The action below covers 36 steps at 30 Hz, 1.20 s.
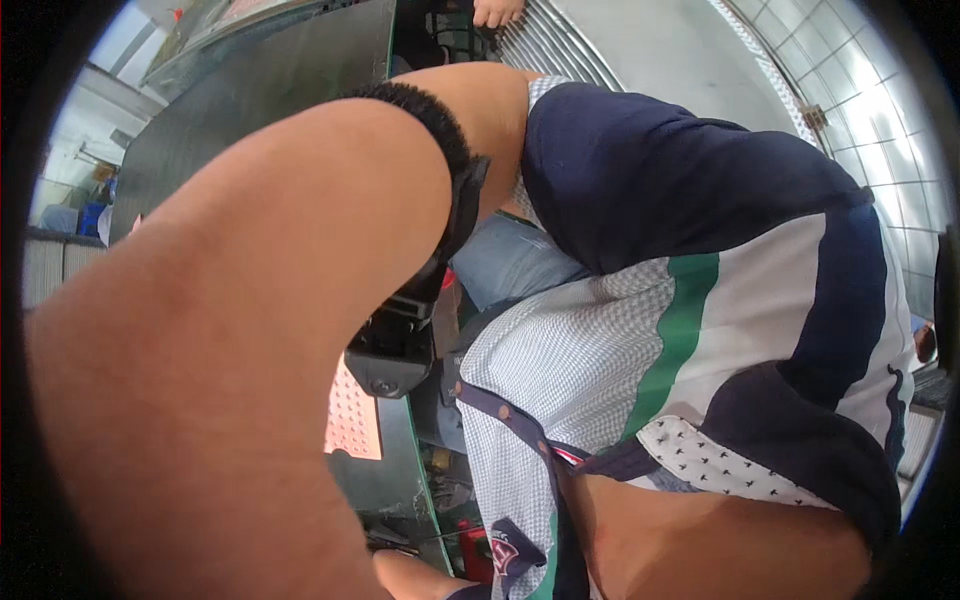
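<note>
My left forearm fills the left half of the view, rising from the lower left. A black fuzzy strap (440,130) wraps its wrist and carries a small black device (390,350). Past the strap, the base of my left hand (495,115) slips behind the navy sleeve (650,170) of my shirt, so its fingers are hidden. My shirt, in navy, white and green bands (690,320) with a checked front, covers the right half. My right hand is out of sight. Some fingers (497,10) show at the top edge; I cannot tell whose they are.
A dark flat panel (260,100) lies at the upper left. A pale tiled wall (880,120) curves along the upper right. Below the device are an orange-pink dotted sheet (352,420), a grey metal surface (385,480) and a small red object (472,550).
</note>
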{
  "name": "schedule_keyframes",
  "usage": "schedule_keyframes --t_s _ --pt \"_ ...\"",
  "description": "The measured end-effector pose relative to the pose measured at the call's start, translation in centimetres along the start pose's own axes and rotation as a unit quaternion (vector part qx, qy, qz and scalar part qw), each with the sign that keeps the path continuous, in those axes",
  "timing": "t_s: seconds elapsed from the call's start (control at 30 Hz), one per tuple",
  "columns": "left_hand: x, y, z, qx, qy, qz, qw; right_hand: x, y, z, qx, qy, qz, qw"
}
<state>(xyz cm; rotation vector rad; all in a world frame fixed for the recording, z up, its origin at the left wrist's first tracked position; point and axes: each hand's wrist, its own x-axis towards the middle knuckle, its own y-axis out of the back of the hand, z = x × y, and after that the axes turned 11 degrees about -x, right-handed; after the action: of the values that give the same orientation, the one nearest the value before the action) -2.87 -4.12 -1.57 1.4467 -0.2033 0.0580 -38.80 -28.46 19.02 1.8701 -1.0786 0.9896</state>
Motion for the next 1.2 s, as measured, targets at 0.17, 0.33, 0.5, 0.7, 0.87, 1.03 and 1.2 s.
schedule_keyframes --t_s 0.17,0.33,0.5,0.7,0.87,1.03,1.2 --pt "3.9 -4.1 -4.4 0.051 -0.001 0.044 0.998 0.2 -1.4 0.2 0.011 0.033 -0.029 0.999" --pt "2.2 -3.4 -2.8 0.087 0.024 -0.015 0.996 0.5 -1.2 0.9 0.031 0.044 -0.048 0.997" --pt "3.0 -4.7 -3.4 0.052 -0.016 0.051 0.997 0.6 -2.1 1.6 0.069 0.048 -0.05 0.995" --pt "2.6 -3.5 -3.5 -0.011 0.056 0.042 0.997 0.7 -2.9 3.5 0.096 0.062 -0.067 0.991" --pt "2.2 -2.3 -3.4 -0.009 0.087 0.025 0.996 -0.7 -3.9 7.6 0.024 0.02 -0.068 0.997" --pt "0.5 -1.6 -2.9 0.069 -0.004 -0.001 0.998 -10.5 -4.3 20.5 -0.245 -0.217 -0.117 0.938" --pt "-0.1 -1.8 -1.4 -0.013 -0.015 0.075 0.997 -15.8 0.1 25.4 -0.426 -0.38 -0.101 0.815"
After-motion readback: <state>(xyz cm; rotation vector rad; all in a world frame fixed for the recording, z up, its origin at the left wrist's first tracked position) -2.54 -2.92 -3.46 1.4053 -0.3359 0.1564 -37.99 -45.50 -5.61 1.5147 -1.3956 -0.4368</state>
